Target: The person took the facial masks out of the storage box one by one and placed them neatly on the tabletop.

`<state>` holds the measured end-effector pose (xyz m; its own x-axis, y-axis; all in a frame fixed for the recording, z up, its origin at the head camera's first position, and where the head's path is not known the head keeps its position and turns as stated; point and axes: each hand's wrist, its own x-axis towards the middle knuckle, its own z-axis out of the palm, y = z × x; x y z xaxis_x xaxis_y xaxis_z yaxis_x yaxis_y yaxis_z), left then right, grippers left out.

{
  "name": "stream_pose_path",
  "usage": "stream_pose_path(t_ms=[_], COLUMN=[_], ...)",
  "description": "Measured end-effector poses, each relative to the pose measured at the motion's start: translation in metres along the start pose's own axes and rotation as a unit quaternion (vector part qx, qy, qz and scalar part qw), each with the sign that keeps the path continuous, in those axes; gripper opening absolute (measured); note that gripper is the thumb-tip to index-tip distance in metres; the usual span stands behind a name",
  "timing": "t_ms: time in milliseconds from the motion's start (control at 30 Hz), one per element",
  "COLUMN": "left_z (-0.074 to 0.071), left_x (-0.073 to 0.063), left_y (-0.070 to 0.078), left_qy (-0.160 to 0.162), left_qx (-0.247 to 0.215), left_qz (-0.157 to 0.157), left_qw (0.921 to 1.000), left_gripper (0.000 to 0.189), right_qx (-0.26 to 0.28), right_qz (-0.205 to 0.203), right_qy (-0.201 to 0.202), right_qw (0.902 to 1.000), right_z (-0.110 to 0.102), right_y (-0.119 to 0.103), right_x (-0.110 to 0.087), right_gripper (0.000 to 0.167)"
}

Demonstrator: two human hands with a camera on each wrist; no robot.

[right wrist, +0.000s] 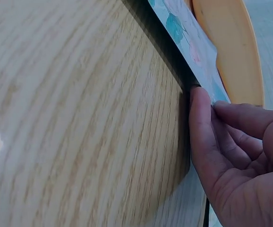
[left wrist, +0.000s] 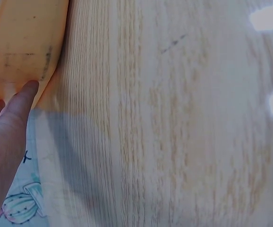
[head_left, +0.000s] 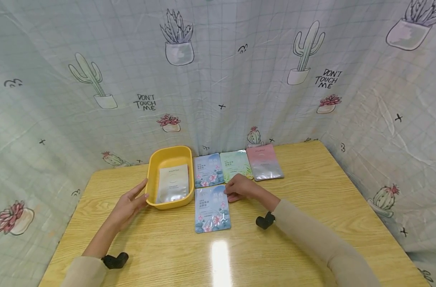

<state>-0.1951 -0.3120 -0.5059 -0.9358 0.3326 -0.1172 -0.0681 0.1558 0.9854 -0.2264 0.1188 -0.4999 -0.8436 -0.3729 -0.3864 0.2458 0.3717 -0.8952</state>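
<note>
A blue floral foil packet (head_left: 212,213) lies in front of the back row, and my right hand (head_left: 243,188) pinches its upper right edge. In the right wrist view, thumb and fingers of that hand (right wrist: 235,156) grip the packet (right wrist: 188,42), whose edge is lifted off the wood. My left hand (head_left: 126,207) touches the left side of a yellow plastic bin (head_left: 170,206) with extended fingers. The left wrist view has the fingers against the bin's wall (left wrist: 25,42). Inside the bin lies a pale cream-and-silver packet (head_left: 173,183).
Along the back of the wooden table (head_left: 160,247) lie another blue floral packet (head_left: 208,170), a green one (head_left: 235,163) and a pink-to-silver one (head_left: 265,162), side by side right of the bin. A cactus-print curtain (head_left: 218,79) hangs behind and at both sides.
</note>
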Motion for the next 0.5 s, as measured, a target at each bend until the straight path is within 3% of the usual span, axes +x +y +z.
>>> stream_pose_path(t_ms=[267, 500], left_z=[0.0009, 0.0015], left_x=[-0.0008, -0.0002], left_y=[0.0015, 0.0013], left_qy=[0.005, 0.001], left_qx=[0.01, 0.004], left_qz=[-0.003, -0.002], left_qw=[0.9999, 1.0], left_gripper=[0.073, 0.073], right_qx=[0.049, 0.051], right_qz=[0.012, -0.042], right_qy=[-0.002, 0.007], right_qw=[0.9987, 0.9978], right_z=[-0.0014, -0.0005], right_y=[0.0004, 0.0078], right_x=[0.004, 0.006], right_gripper=[0.012, 0.02])
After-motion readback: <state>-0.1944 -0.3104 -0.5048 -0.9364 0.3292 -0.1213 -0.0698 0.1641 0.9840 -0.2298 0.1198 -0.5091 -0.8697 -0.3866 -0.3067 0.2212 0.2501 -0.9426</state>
